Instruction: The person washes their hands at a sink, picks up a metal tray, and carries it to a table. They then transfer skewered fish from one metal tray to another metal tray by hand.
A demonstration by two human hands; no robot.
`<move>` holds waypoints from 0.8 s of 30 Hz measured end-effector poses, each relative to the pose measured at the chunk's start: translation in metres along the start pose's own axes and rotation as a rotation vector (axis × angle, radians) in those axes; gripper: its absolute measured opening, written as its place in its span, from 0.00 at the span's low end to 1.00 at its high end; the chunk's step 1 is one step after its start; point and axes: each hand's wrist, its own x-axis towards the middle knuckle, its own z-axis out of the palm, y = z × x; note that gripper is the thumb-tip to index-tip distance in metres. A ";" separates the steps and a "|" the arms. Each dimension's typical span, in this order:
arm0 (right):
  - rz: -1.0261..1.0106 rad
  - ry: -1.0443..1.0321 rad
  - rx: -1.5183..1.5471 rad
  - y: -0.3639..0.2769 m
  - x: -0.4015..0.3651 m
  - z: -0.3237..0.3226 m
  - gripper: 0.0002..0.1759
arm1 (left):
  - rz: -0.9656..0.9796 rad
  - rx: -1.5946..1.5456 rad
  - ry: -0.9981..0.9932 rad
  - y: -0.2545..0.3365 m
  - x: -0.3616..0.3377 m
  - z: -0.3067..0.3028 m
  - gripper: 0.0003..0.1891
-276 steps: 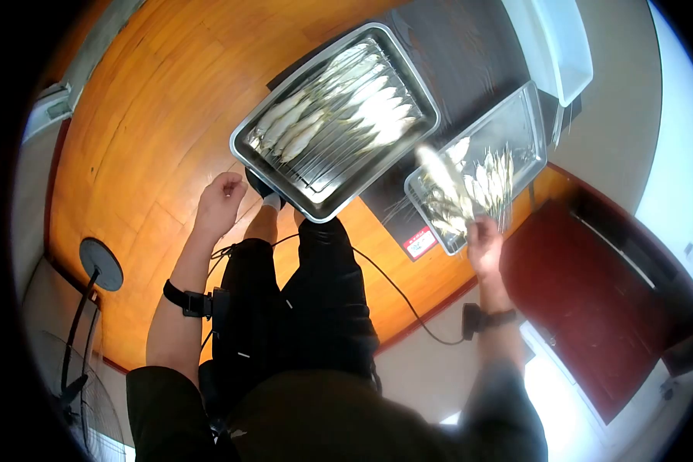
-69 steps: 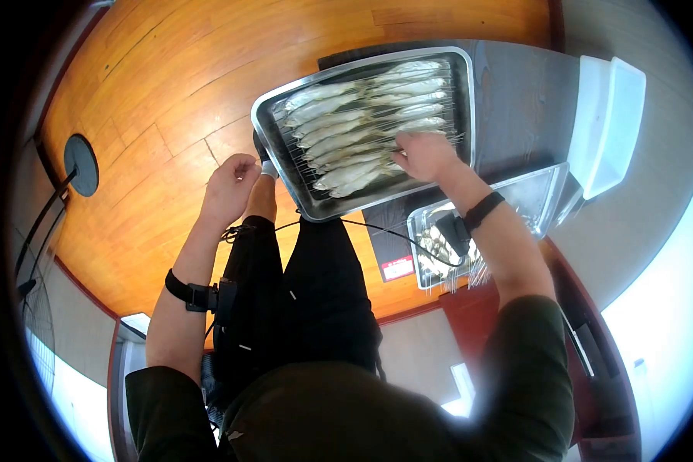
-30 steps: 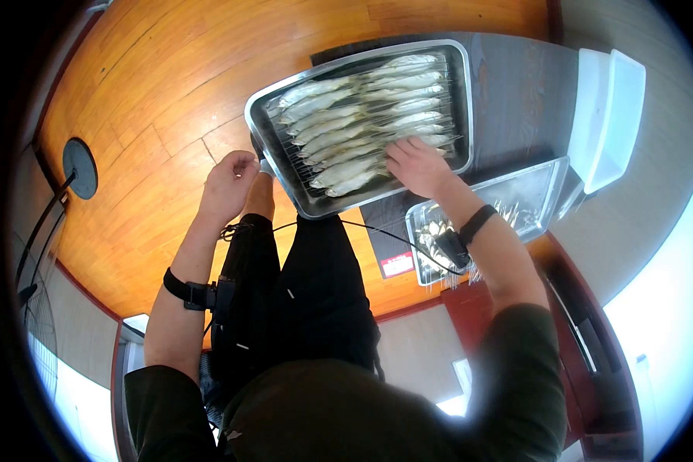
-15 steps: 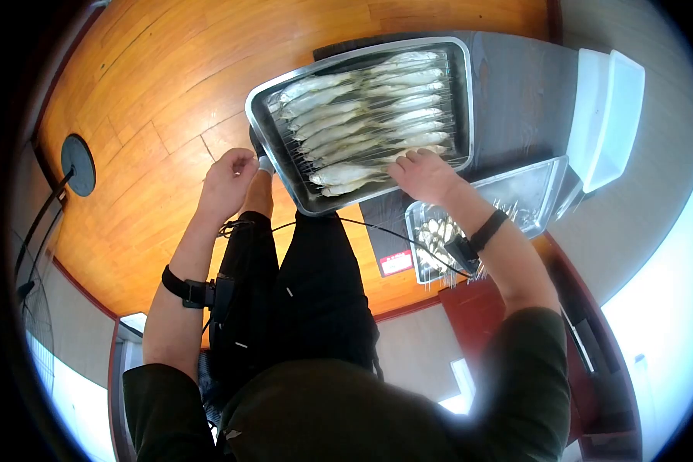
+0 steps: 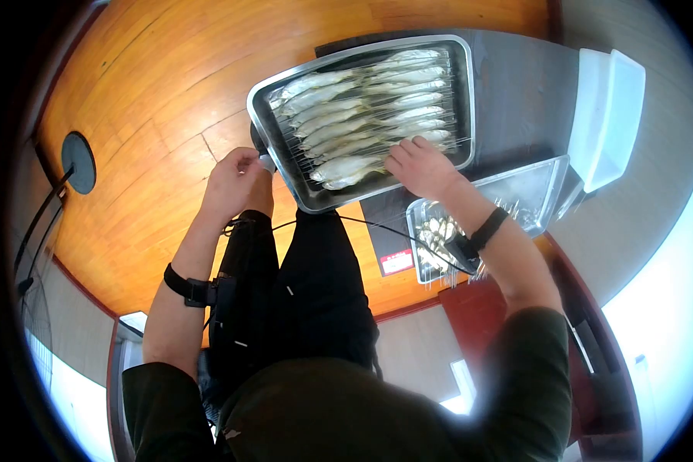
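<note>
Two rows of pale fish (image 5: 335, 127) lie side by side in a deep metal tray (image 5: 262, 123), with thin skewers running across them. My right hand (image 5: 423, 165) reaches over the tray's near right side. Its curled fingers are closed at the near end of the right row and cover part of a fish there; the fingertips are hidden. My left hand (image 5: 233, 181) is left of the tray, apart from it. Its fingers are curled in loosely, and I see nothing in them.
A second metal tray (image 5: 550, 185) to the right holds small skewered pieces (image 5: 439, 235). Behind it are white plastic bins (image 5: 612, 115) on the dark table (image 5: 520, 100). A black cable (image 5: 393, 231) crosses between my forearms. A round black stand base (image 5: 78, 163) is on the wooden floor.
My right hand has shifted slightly up and left over the near fish. The nearest fish on the left sits at a slightly different angle. My left hand has barely moved.
</note>
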 end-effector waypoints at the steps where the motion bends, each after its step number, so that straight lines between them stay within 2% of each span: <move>1: 0.009 -0.040 0.027 0.001 -0.001 0.003 0.10 | 0.004 -0.023 -0.002 -0.002 -0.001 0.000 0.13; 6: -0.011 -0.106 0.077 0.011 -0.003 0.005 0.10 | 0.003 0.029 0.005 0.000 -0.002 -0.001 0.13; 8: 0.047 -0.110 0.154 0.014 -0.002 0.009 0.09 | 0.006 0.040 0.007 -0.001 -0.002 -0.002 0.13; 11: 0.037 -0.012 0.225 0.018 0.001 0.010 0.09 | -0.011 0.005 0.011 -0.001 -0.004 -0.003 0.13; 15: 0.036 -0.023 0.252 0.019 0.001 0.009 0.07 | 0.014 -0.003 0.022 -0.007 -0.002 -0.001 0.13; 17: 0.091 -0.159 0.320 0.019 0.004 0.003 0.06 | 0.024 -0.007 0.029 -0.007 -0.004 0.000 0.13; 18: 0.091 -0.159 0.320 0.019 0.006 0.001 0.06 | -0.009 0.012 0.021 -0.004 -0.004 -0.001 0.14; 20: 0.216 -0.185 0.427 0.018 0.008 -0.002 0.08 | -0.045 0.030 0.011 -0.001 -0.006 -0.002 0.14; 24: 0.247 -0.135 0.516 0.020 0.010 -0.007 0.10 | -0.021 0.014 0.006 -0.002 -0.006 0.002 0.14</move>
